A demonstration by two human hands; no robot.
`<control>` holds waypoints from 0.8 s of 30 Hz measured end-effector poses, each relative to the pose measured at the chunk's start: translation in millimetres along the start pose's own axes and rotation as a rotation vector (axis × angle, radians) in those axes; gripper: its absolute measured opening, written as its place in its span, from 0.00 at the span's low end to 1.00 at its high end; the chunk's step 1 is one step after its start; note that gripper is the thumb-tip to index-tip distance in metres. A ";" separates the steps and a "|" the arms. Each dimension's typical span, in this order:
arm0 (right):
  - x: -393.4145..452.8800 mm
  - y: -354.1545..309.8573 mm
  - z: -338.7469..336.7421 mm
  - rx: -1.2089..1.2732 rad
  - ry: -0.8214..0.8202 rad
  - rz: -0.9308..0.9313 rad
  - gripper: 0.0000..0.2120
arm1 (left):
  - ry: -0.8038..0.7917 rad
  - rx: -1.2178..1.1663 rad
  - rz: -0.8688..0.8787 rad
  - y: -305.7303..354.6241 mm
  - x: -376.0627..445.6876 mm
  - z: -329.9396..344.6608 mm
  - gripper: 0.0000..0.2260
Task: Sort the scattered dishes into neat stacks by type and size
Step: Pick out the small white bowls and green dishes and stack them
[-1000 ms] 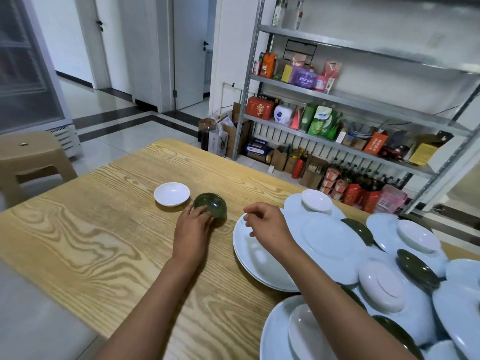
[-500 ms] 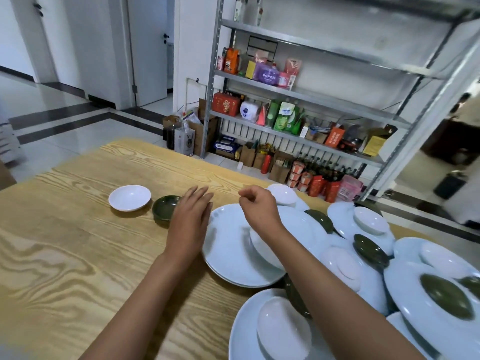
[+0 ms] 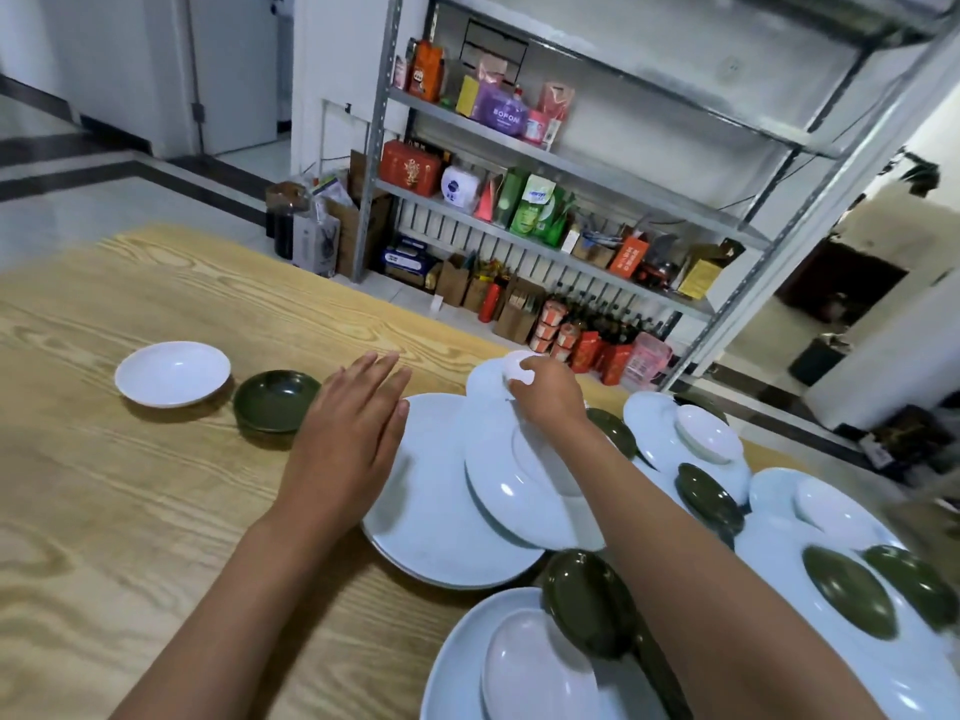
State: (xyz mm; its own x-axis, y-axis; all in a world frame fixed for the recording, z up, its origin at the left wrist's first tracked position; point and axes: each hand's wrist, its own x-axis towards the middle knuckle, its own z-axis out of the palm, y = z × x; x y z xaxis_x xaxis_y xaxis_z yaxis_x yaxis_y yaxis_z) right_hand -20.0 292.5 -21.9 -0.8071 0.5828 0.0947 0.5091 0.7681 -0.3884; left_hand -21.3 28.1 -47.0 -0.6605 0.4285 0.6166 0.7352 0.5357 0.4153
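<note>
L hand flat, R hand pinching

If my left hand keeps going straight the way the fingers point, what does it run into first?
Likely nothing on the table: the left hand points up and right across bare wooden tabletop toward the far edge, passing between the dark green small bowl and the large white plate. Depth is uncertain.

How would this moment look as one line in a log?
left hand: open, above table | right hand: gripping small white dish | green dish: beside white saucer

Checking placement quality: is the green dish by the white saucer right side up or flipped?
Right side up. The green dish shows its hollow inside and full rim, resting on the table beside the white saucer.
</note>
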 end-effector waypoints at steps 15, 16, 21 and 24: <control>-6.8 -19.2 2.5 0.117 0.059 0.073 0.10 | -0.052 0.007 0.009 -3.9 -1.1 13.9 0.20; -8.4 -20.9 0.4 0.160 0.085 0.055 0.11 | -0.050 0.004 0.011 -4.6 -0.7 13.7 0.20; -31.9 -39.4 -13.8 0.323 0.170 -0.081 0.09 | -0.024 -0.026 0.004 -6.1 -2.8 9.3 0.20; -52.4 -55.6 -16.5 0.333 0.144 -0.192 0.09 | 0.002 -0.084 -0.042 -4.7 -4.3 4.3 0.20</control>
State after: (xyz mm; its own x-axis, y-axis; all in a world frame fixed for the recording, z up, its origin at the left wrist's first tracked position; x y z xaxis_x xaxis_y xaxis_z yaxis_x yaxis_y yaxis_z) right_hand -1.1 223.6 9.8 -0.8158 0.4867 0.3125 0.2098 0.7524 -0.6244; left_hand -22.6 26.8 -54.4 -0.6906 0.4054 0.5990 0.7173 0.4899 0.4955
